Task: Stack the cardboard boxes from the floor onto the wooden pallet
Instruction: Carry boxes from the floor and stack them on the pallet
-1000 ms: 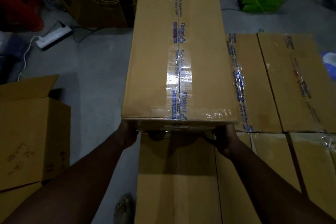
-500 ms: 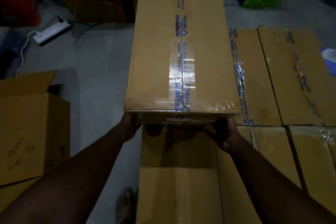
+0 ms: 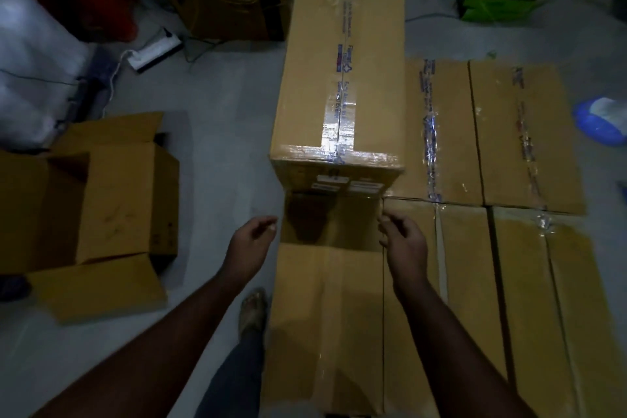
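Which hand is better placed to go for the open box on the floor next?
Left. The left hand is empty and on the open box's side; the right hand hovers over the stacked boxes.

Both hands let go of the big box (image 3: 339, 78), left hand (image 3: 249, 241) and right hand (image 3: 403, 241) now pulled back, empty, box set down.

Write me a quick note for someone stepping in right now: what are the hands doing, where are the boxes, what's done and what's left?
Left hand and right hand: both empty, fingers loosely curled, just short of the taped box.
Taped box: set down on the lower layer of boxes, at its far left.
Open box: on the floor to the left, flaps up.
The pallet itself is hidden.
Left: the open box, probably.
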Available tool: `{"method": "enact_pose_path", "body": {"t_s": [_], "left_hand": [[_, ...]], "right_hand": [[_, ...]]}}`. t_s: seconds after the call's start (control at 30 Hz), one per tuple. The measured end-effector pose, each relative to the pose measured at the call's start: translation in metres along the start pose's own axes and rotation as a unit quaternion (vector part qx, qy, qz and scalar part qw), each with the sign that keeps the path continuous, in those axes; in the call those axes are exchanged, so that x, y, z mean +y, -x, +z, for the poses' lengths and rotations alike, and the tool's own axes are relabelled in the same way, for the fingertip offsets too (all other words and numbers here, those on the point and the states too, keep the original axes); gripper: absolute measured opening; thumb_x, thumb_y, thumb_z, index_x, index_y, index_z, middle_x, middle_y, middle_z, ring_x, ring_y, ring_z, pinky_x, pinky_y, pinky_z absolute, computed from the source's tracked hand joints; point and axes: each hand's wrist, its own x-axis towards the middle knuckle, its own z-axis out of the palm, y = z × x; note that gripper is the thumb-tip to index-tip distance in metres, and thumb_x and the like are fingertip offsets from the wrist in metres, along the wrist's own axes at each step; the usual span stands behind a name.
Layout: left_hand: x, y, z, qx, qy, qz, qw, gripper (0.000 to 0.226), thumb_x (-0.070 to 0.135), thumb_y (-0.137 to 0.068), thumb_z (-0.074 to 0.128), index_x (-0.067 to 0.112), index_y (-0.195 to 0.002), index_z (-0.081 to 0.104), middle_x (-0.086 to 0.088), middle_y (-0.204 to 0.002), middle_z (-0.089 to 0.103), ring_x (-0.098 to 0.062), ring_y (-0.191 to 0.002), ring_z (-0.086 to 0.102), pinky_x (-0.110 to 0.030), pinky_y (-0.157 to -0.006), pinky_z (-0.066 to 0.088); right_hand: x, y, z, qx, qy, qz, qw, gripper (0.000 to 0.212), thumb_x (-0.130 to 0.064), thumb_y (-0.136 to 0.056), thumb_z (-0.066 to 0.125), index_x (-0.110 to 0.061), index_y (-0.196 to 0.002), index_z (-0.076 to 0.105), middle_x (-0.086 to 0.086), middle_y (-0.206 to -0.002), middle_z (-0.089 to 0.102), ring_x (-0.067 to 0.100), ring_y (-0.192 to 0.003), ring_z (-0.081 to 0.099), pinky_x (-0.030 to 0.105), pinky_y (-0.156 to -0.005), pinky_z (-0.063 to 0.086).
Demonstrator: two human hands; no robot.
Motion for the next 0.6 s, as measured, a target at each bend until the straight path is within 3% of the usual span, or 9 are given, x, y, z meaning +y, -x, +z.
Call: {"method": "enact_pose_path", "body": {"t_s": [0.1, 0.2, 0.27, 0.43, 0.6], "left_hand": [[0.016, 0.092, -0.013, -0.007, 0.014, 0.018, 1.000, 0.024, 0.017, -0.101, 0.061, 0.015, -0.123, 0.070, 0.003, -0.118, 0.071, 0.001, -0.105, 0.065, -0.015, -0.090, 0.049], [0.038, 0.169, -0.023, 0.004, 0.048, 0.046, 0.998, 0.020, 0.016, -0.101, 0.062, 0.018, -0.118, 0.071, 0.002, -0.113, 0.074, -0.006, -0.106, 0.068, -0.029, -0.095, 0.055], [0.056, 0.211, -0.028, 0.015, 0.080, 0.053, 0.995, 0.017, 0.017, -0.101, 0.061, 0.019, -0.115, 0.070, 0.001, -0.111, 0.074, -0.011, -0.105, 0.069, -0.034, -0.095, 0.055], [0.083, 0.295, -0.036, 0.010, 0.102, 0.108, 0.989, 0.017, 0.019, -0.101, 0.060, 0.021, -0.115, 0.069, 0.001, -0.108, 0.075, -0.012, -0.102, 0.070, -0.032, -0.090, 0.056], [0.062, 0.373, -0.042, -0.027, 0.110, 0.141, 0.983, 0.018, 0.019, -0.101, 0.059, 0.021, -0.116, 0.069, 0.001, -0.107, 0.076, -0.015, -0.100, 0.072, -0.032, -0.089, 0.056]], "right_hand": [[-0.037, 0.065, -0.018, -0.052, -0.031, 0.003, 0.998, 0.022, -0.026, -0.098, 0.066, -0.025, -0.119, 0.072, 0.000, -0.119, 0.073, 0.019, -0.113, 0.068, 0.042, -0.093, 0.059], [-0.071, 0.135, -0.043, -0.150, -0.046, 0.034, 0.987, 0.027, -0.029, -0.100, 0.062, -0.023, -0.126, 0.067, 0.003, -0.126, 0.071, 0.022, -0.119, 0.065, 0.046, -0.099, 0.055], [-0.086, 0.179, -0.059, -0.175, -0.025, 0.028, 0.984, 0.026, -0.029, -0.101, 0.062, -0.023, -0.125, 0.066, 0.005, -0.126, 0.070, 0.022, -0.119, 0.064, 0.050, -0.102, 0.053], [-0.098, 0.274, -0.099, -0.142, -0.032, -0.018, 0.989, 0.024, -0.030, -0.099, 0.064, -0.023, -0.122, 0.068, 0.003, -0.122, 0.073, 0.020, -0.112, 0.068, 0.048, -0.099, 0.055], [-0.065, 0.369, -0.132, -0.095, -0.054, -0.038, 0.993, 0.025, -0.032, -0.097, 0.065, -0.024, -0.121, 0.068, 0.002, -0.120, 0.073, 0.020, -0.110, 0.069, 0.045, -0.095, 0.057]]}}
